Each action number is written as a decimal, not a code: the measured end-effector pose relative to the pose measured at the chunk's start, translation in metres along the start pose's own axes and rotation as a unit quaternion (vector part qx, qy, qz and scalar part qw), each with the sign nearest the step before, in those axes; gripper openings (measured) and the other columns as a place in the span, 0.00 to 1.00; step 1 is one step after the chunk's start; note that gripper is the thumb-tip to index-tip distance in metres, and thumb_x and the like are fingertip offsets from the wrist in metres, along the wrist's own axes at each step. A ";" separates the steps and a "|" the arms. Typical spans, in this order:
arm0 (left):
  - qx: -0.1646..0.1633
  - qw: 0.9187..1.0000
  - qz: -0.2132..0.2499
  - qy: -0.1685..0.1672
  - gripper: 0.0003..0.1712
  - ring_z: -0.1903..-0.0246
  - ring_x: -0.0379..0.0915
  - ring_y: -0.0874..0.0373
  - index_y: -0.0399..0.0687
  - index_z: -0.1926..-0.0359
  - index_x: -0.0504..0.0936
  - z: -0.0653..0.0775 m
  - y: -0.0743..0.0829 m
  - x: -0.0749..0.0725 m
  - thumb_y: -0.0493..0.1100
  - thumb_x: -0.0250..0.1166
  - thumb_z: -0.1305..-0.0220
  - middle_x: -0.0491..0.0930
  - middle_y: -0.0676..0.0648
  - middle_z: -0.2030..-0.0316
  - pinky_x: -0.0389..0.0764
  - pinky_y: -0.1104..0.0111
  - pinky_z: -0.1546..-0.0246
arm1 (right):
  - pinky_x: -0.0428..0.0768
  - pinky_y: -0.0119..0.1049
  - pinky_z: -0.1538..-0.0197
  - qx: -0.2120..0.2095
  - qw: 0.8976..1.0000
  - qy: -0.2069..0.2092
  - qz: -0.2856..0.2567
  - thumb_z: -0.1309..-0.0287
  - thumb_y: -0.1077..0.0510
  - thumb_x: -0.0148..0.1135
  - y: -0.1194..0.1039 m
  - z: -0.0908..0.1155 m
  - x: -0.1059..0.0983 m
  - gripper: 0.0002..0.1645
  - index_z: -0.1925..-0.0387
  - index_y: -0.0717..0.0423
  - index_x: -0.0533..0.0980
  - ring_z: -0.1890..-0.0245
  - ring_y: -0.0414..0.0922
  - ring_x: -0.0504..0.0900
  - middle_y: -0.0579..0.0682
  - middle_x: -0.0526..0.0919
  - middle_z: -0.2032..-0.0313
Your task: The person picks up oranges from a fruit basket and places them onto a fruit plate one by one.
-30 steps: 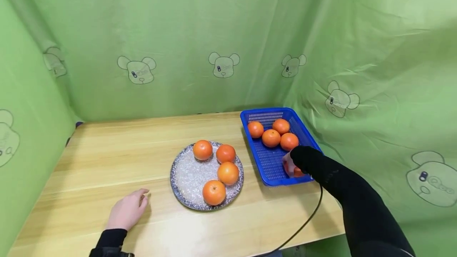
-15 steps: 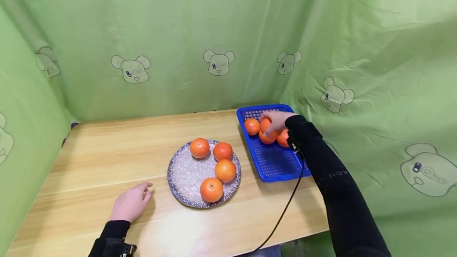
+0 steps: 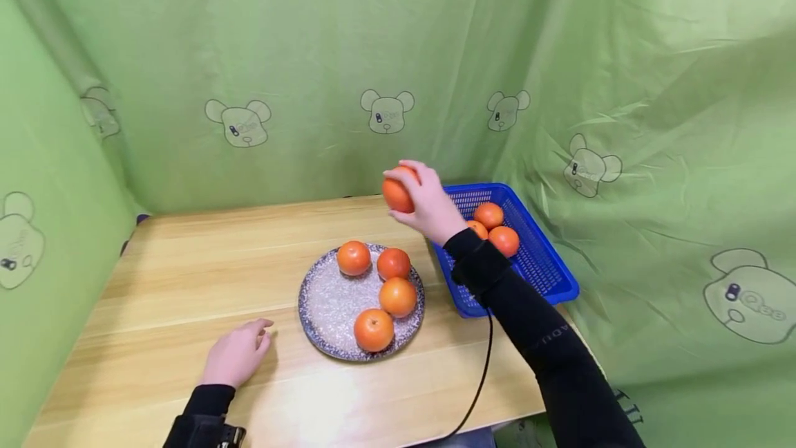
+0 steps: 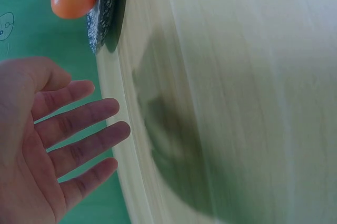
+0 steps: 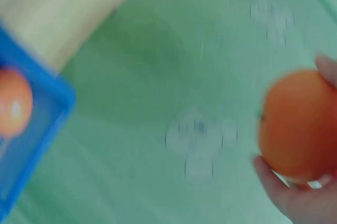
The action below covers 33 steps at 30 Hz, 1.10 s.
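Note:
My right hand (image 3: 432,209) grips an orange (image 3: 396,193) between thumb and fingers, in the air near the basket's far left side. In the right wrist view this orange (image 5: 297,126) is blurred, with fingertips at its top and bottom. Several oranges sit on a speckled round plate (image 3: 329,303), mostly along its right half. The blue basket (image 3: 560,282) holds more oranges (image 3: 504,241); my wrist and sleeve cover part of it. Left of the plate, my left hand (image 3: 238,353) holds nothing. Its fingers (image 4: 87,145) are spread in the left wrist view, with a shadow on the table.
The wooden table (image 3: 218,254) is walled by green curtains (image 3: 298,40) with bear prints at the back and both sides. A black cable (image 3: 475,393) trails from the right wrist over the table's front edge.
My right hand has lifted an orange from the basket's near right corner, passed over the other oranges and moved left, beyond the rim. The left hand has barely moved.

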<state>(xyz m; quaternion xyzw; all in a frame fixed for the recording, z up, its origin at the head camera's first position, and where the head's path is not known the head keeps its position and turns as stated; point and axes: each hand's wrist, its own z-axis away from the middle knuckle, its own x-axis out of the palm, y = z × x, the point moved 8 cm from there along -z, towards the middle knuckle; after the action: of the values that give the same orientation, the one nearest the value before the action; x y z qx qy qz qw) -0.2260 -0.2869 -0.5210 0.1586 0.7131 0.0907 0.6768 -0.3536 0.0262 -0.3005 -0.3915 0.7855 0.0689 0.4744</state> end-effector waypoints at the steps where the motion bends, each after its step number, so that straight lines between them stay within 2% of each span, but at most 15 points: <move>1: 0.000 1.000 0.000 0.002 0.16 0.63 0.83 0.44 0.43 0.49 0.81 0.000 0.000 -0.001 0.42 0.57 0.35 0.85 0.40 0.56 0.80 0.50 0.64 | 0.78 0.52 0.43 -0.018 1.000 0.011 -0.002 0.54 0.54 0.75 -0.009 0.000 0.009 0.39 0.39 0.49 0.70 0.37 0.60 0.66 0.60 0.64 0.34; 7: 0.005 1.000 -0.001 0.018 0.16 0.65 0.83 0.47 0.42 0.50 0.82 0.000 -0.001 -0.003 0.41 0.58 0.37 0.86 0.42 0.59 0.81 0.52 0.66 | 0.73 0.48 0.37 -0.129 0.991 0.014 -0.008 0.54 0.55 0.74 -0.059 0.002 0.073 0.36 0.41 0.48 0.72 0.34 0.57 0.64 0.60 0.64 0.34; 12: 0.000 1.000 0.000 0.013 0.16 0.64 0.83 0.47 0.42 0.51 0.82 0.003 -0.005 0.004 0.42 0.58 0.37 0.86 0.43 0.61 0.81 0.52 0.65 | 0.70 0.47 0.34 -0.242 0.969 0.002 0.052 0.50 0.49 0.71 -0.086 0.007 0.129 0.33 0.41 0.47 0.73 0.34 0.57 0.65 0.60 0.66 0.36; 15: -0.008 1.000 0.002 0.011 0.16 0.62 0.83 0.46 0.43 0.51 0.82 0.005 -0.008 0.007 0.42 0.58 0.36 0.86 0.42 0.60 0.81 0.51 0.63 | 0.68 0.45 0.33 -0.273 0.959 -0.030 0.073 0.50 0.47 0.71 -0.089 0.010 0.159 0.33 0.41 0.47 0.73 0.34 0.56 0.65 0.60 0.67 0.37; 17: -0.011 1.000 0.004 0.013 0.15 0.62 0.83 0.46 0.43 0.51 0.82 0.007 -0.009 0.007 0.42 0.58 0.36 0.86 0.42 0.60 0.81 0.51 0.63 | 0.68 0.44 0.33 -0.276 0.955 -0.064 0.085 0.50 0.47 0.71 -0.087 0.011 0.178 0.35 0.40 0.45 0.72 0.35 0.55 0.66 0.59 0.67 0.37; 23: -0.017 1.000 -0.001 0.019 0.15 0.64 0.83 0.47 0.44 0.51 0.82 0.011 -0.015 0.006 0.41 0.58 0.36 0.86 0.43 0.61 0.82 0.53 0.65 | 0.71 0.45 0.37 -0.241 0.950 -0.179 0.085 0.48 0.48 0.70 -0.070 0.019 0.223 0.35 0.38 0.42 0.69 0.37 0.53 0.67 0.56 0.66 0.36; 27: -0.021 1.000 -0.004 0.019 0.15 0.64 0.83 0.48 0.45 0.51 0.82 0.013 -0.021 0.006 0.42 0.57 0.36 0.86 0.44 0.61 0.82 0.53 0.65 | 0.67 0.50 0.34 -0.216 0.942 -0.234 0.104 0.45 0.46 0.68 -0.064 0.024 0.241 0.34 0.37 0.40 0.68 0.37 0.52 0.68 0.53 0.67 0.36; 33: -0.026 0.999 0.001 0.023 0.16 0.66 0.83 0.48 0.44 0.51 0.82 0.015 -0.026 0.001 0.41 0.57 0.36 0.86 0.43 0.61 0.82 0.54 0.67 | 0.59 0.54 0.29 -0.189 0.929 -0.288 0.134 0.46 0.42 0.67 -0.057 0.028 0.256 0.34 0.39 0.39 0.67 0.36 0.49 0.68 0.48 0.71 0.38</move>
<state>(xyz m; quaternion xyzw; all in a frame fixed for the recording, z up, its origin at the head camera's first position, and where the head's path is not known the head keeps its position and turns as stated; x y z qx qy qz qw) -0.2138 -0.3127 -0.5316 0.1396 0.7257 0.1137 0.6641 -0.3574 -0.1405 -0.5055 -0.3285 0.6323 0.3885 0.5843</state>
